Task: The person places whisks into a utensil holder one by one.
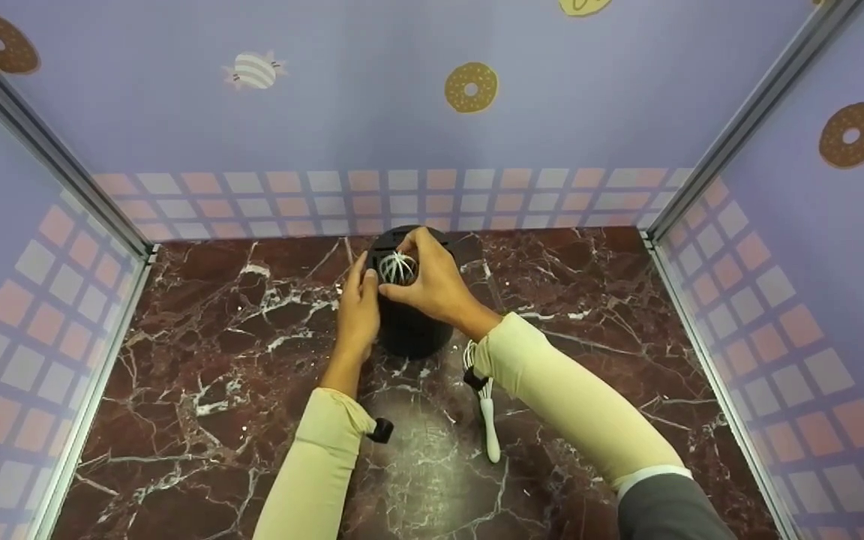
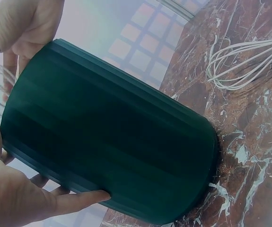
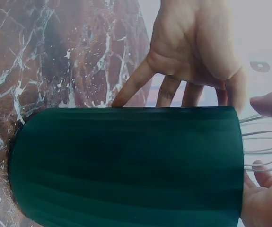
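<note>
A dark green ribbed cylindrical holder [image 1: 413, 330] stands upright on the marble table near the back wall. The wire head of a whisk [image 1: 397, 268] sticks up out of its slotted top, and the handle is hidden inside. My right hand [image 1: 439, 281] curls thumb and fingers around those wires, seen side-on in the right wrist view as the whisk wires [image 3: 261, 142] just past the rim. Against the holder's left side rests my left hand [image 1: 359, 311], its fingers spread along the wall and the thumb close to the rim.
Another whisk [image 1: 489, 431] with a white handle lies on the table in front of the holder, right of centre, partly under my right sleeve [image 1: 574, 397]. Purple patterned panels [image 1: 252, 150] with metal corner posts enclose the table [image 1: 199, 450] at the back and both sides.
</note>
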### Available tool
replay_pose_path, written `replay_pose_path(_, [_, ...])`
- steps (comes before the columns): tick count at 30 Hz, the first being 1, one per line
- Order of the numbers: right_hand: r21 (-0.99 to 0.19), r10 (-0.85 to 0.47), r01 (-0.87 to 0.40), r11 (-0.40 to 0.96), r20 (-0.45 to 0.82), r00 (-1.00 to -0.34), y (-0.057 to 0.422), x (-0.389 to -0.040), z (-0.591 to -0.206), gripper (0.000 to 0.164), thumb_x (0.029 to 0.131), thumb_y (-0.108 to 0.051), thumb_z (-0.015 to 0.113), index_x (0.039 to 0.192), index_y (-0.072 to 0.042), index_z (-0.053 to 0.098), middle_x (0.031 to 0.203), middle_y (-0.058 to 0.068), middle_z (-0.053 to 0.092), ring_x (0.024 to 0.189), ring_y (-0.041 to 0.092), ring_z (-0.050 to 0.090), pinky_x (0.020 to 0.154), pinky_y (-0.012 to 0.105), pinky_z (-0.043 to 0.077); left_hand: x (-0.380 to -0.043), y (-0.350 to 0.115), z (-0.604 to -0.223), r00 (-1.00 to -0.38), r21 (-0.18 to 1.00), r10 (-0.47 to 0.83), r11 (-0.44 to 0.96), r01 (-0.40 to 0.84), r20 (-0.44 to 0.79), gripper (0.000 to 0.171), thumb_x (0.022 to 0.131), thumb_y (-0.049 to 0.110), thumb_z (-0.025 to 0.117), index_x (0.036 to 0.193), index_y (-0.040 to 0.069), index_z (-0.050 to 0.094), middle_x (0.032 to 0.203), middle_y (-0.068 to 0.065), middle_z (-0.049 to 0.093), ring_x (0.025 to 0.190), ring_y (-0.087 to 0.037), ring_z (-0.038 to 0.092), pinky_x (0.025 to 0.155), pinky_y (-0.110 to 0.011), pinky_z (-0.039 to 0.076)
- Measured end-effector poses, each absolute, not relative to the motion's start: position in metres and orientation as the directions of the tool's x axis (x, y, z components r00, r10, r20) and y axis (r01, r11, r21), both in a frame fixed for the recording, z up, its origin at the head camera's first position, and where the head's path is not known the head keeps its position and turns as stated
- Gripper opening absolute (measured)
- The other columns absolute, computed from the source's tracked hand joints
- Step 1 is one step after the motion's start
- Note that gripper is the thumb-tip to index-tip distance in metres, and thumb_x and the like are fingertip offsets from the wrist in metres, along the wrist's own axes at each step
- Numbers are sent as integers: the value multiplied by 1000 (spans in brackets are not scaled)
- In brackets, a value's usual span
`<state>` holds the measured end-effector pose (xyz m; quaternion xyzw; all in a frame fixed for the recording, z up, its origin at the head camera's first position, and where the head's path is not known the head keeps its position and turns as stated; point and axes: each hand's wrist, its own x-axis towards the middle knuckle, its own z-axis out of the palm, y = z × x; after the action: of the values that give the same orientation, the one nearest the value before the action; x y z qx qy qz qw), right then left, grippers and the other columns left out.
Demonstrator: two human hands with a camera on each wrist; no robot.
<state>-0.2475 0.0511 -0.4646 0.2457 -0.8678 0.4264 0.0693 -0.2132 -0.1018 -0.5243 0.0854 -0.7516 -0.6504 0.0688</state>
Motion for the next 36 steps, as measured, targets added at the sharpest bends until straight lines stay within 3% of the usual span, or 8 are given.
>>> replay_pose_path(6, [-815, -358, -421, 399, 284, -889, 61, -242, -458, 60, 76, -21, 89, 119, -7, 49, 124, 11, 59, 120, 22, 65, 98, 31, 57, -213, -102, -525, -977, 989, -215, 141, -32, -1, 50, 111, 38, 39, 159, 28, 37, 162, -8, 39, 146, -30, 41, 121, -49, 34])
replay_pose_path(15, [-924, -281, -305, 231, 237, -930, 99, -236, -437, 49, 86, -15, 82, 123, -9, 51, 132, 17, 58, 125, 31, 61, 105, 42, 54, -212, -100, -523, -974, 988, -226, 149, -49, -14, 50, 110, 38, 38, 159, 30, 37, 164, -6, 37, 151, -27, 35, 124, -47, 29])
replay_pose_path(20, [-909, -196, -350, 226, 309, -930, 130, -233, -434, 37, 92, -15, 75, 119, -4, 52, 118, 14, 64, 107, 28, 66, 91, 35, 60, -213, -99, -524, -972, 985, -236, 160, -56, -17, 49, 111, 38, 39, 159, 30, 37, 165, -7, 36, 152, -28, 33, 125, -48, 27])
replay_pose_path(24, [-911, -146, -343, 229, 317, -937, 157, -227, -446, 26, 101, -23, 63, 116, -5, 51, 109, 15, 67, 90, 25, 69, 77, 42, 62, -213, -99, -524, -972, 987, -235, 148, -62, -26, 49, 111, 39, 38, 159, 31, 36, 166, -7, 34, 153, -29, 31, 125, -50, 26])
replay_pose_path(27, [-916, -115, -308, 256, 288, -951, 177, -221, -463, 27, 105, -27, 57, 119, -4, 51, 105, 15, 68, 85, 27, 71, 72, 45, 63, -214, -96, -524, -973, 988, -228, 141, -66, -32, 49, 110, 39, 38, 159, 32, 36, 166, -7, 34, 153, -29, 31, 125, -50, 26])
replay_pose_path(32, [-924, -61, -231, 305, 223, -973, 200, -211, -493, 34, 105, -28, 58, 123, -1, 49, 103, 15, 66, 77, 20, 71, 62, 36, 63, -214, -97, -523, -974, 988, -223, 142, -66, -33, 49, 110, 39, 39, 159, 31, 36, 166, -7, 34, 153, -28, 30, 125, -50, 25])
replay_pose_path(36, [-929, -54, -159, 335, 150, -987, 203, -204, -518, 35, 101, -25, 65, 124, -5, 47, 107, 16, 64, 75, 20, 69, 59, 38, 62, -213, -102, -523, -973, 988, -228, 143, -64, -30, 49, 110, 39, 39, 159, 31, 37, 166, -7, 33, 153, -29, 30, 125, -50, 26])
